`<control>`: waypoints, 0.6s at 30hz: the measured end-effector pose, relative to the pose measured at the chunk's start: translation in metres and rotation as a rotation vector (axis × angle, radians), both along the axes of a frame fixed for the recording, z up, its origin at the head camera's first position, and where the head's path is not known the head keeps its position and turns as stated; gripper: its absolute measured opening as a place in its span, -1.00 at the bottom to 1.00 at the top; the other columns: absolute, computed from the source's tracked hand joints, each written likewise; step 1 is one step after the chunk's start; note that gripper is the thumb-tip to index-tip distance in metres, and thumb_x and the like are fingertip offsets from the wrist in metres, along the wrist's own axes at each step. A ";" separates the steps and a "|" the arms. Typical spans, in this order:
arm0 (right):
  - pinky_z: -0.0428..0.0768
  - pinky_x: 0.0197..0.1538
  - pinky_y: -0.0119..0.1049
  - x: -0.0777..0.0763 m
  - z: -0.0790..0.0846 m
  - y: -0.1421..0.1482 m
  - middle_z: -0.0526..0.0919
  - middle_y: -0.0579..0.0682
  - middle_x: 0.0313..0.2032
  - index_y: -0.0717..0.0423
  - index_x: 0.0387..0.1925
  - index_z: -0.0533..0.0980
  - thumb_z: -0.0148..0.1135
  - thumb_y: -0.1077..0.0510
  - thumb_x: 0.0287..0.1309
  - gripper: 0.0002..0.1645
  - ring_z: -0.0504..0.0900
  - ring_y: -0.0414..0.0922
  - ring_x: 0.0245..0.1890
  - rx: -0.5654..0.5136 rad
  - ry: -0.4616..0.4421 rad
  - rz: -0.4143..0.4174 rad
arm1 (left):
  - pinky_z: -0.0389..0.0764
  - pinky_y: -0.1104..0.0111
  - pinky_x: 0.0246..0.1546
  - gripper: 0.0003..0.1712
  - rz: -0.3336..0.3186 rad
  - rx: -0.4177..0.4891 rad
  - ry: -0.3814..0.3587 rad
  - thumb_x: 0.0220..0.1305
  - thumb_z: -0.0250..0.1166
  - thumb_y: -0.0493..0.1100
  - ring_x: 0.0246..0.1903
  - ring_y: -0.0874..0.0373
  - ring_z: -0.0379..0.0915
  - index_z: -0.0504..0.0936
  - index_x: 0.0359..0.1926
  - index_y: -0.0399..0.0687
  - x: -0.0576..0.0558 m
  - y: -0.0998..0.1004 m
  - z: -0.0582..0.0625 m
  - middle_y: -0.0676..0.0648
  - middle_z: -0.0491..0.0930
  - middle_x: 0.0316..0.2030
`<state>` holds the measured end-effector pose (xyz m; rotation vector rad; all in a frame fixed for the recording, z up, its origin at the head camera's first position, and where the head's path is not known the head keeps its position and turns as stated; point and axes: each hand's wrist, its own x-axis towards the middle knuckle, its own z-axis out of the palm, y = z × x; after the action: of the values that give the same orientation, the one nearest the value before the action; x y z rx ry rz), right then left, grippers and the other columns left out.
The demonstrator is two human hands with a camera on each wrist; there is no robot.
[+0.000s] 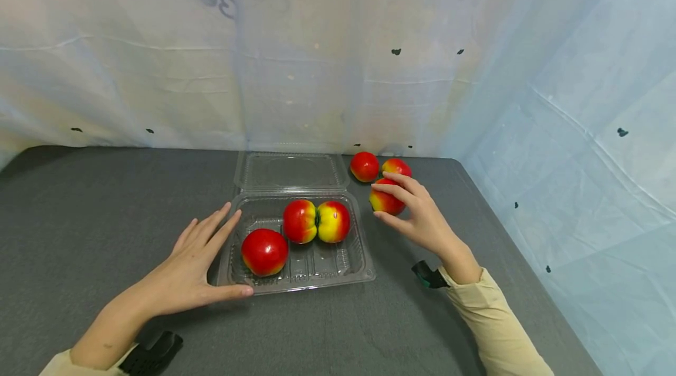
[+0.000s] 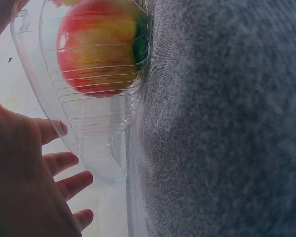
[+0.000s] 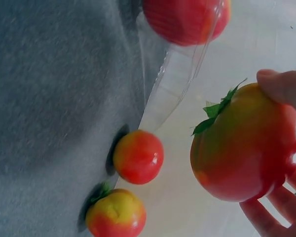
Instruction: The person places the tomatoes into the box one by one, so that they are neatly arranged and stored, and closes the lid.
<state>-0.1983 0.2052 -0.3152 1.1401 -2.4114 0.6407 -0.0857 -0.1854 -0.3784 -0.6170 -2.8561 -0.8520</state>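
Note:
A clear plastic clamshell container (image 1: pixel 364 275) lies with its lid (image 1: pixel 290 170) folded back. Inside sit three red-and-yellow tomatoes: one tomato (image 1: pixel 264 252) at the near left, and a pair, a tomato (image 1: pixel 300 221) beside another tomato (image 1: pixel 333 222), farther back. My left hand (image 1: pixel 185 273) has its fingers spread along the container's left side, thumb at the near-left corner. Off the container's right side, my right hand (image 1: pixel 422 226) grips a tomato (image 3: pixel 246 143) between thumb and fingers; its green leafy top shows in the right wrist view, raised off the table.
Two more tomatoes stand at the back right of the grey table (image 1: pixel 105 206): a red tomato (image 1: pixel 364 166) near the lid and a red-and-yellow tomato (image 1: pixel 397 166) partly behind the held one. White sheeting (image 1: pixel 317 71) hangs behind and to the right.

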 end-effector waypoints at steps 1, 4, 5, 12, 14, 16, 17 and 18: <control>0.40 0.16 0.15 0.000 0.000 -0.001 0.46 0.18 0.19 0.05 0.08 0.56 0.53 0.22 -0.15 -0.36 0.39 0.12 0.20 -0.003 -0.003 0.002 | -0.30 -0.21 0.37 0.34 0.000 0.001 -0.001 -0.09 0.37 0.43 0.42 -0.23 -0.16 -0.17 0.53 0.08 0.000 0.000 0.000 -0.16 -0.21 0.51; 0.43 0.18 0.09 0.002 0.001 -0.005 0.46 0.14 0.20 0.04 0.09 0.55 0.52 0.21 -0.13 -0.36 0.38 0.08 0.23 -0.014 -0.012 0.016 | -0.30 -0.21 0.37 0.34 0.000 0.002 -0.002 -0.09 0.37 0.44 0.42 -0.23 -0.16 -0.17 0.53 0.08 0.000 0.000 0.000 -0.16 -0.21 0.51; 0.44 0.19 0.06 0.003 0.001 -0.007 0.46 0.12 0.21 0.04 0.09 0.55 0.52 0.21 -0.13 -0.36 0.38 0.06 0.24 -0.018 -0.015 0.022 | -0.30 -0.21 0.37 0.34 0.000 0.002 -0.002 -0.09 0.37 0.44 0.42 -0.23 -0.16 -0.17 0.53 0.08 0.000 0.000 0.000 -0.16 -0.21 0.51; 0.46 0.19 -0.05 0.009 0.004 -0.016 0.45 0.09 0.23 0.05 0.09 0.55 0.53 0.19 -0.13 -0.35 0.39 0.03 0.24 -0.043 -0.014 0.059 | -0.29 -0.22 0.37 0.34 0.001 0.005 -0.006 -0.09 0.37 0.44 0.42 -0.23 -0.16 -0.17 0.53 0.09 0.001 0.000 0.002 -0.16 -0.21 0.51; 0.47 0.19 -0.10 0.010 0.004 -0.018 0.45 0.08 0.22 0.05 0.09 0.55 0.53 0.20 -0.15 -0.34 0.40 0.02 0.24 -0.049 -0.008 0.070 | -0.29 -0.22 0.37 0.34 0.001 0.005 -0.007 -0.09 0.36 0.44 0.42 -0.22 -0.17 -0.17 0.53 0.09 0.001 0.000 0.002 -0.15 -0.22 0.51; 0.46 0.21 -0.17 0.011 0.004 -0.020 0.45 0.08 0.23 0.05 0.09 0.55 0.53 0.20 -0.14 -0.35 0.41 0.01 0.24 -0.060 -0.011 0.081 | -0.29 -0.21 0.37 0.34 0.000 0.005 -0.008 -0.09 0.36 0.44 0.42 -0.22 -0.17 -0.18 0.53 0.10 0.001 0.000 0.002 -0.15 -0.22 0.51; 0.46 0.21 -0.21 0.012 0.003 -0.021 0.45 0.08 0.23 0.06 0.10 0.55 0.53 0.20 -0.14 -0.35 0.41 0.00 0.24 -0.065 -0.014 0.087 | -0.29 -0.21 0.37 0.34 0.000 0.006 -0.008 -0.09 0.36 0.44 0.42 -0.22 -0.17 -0.17 0.53 0.10 0.001 0.000 0.002 -0.15 -0.22 0.51; 0.45 0.22 -0.25 0.012 0.003 -0.022 0.45 0.07 0.22 0.06 0.10 0.55 0.53 0.21 -0.14 -0.35 0.41 0.00 0.24 -0.070 -0.018 0.092 | -0.30 -0.21 0.37 0.34 0.000 0.005 -0.008 -0.09 0.36 0.44 0.43 -0.21 -0.17 -0.17 0.53 0.10 0.001 0.000 0.001 -0.15 -0.22 0.51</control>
<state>-0.1859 0.1832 -0.3120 1.2264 -2.3428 0.7613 -0.0852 -0.1852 -0.3769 -0.6144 -2.8598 -0.8634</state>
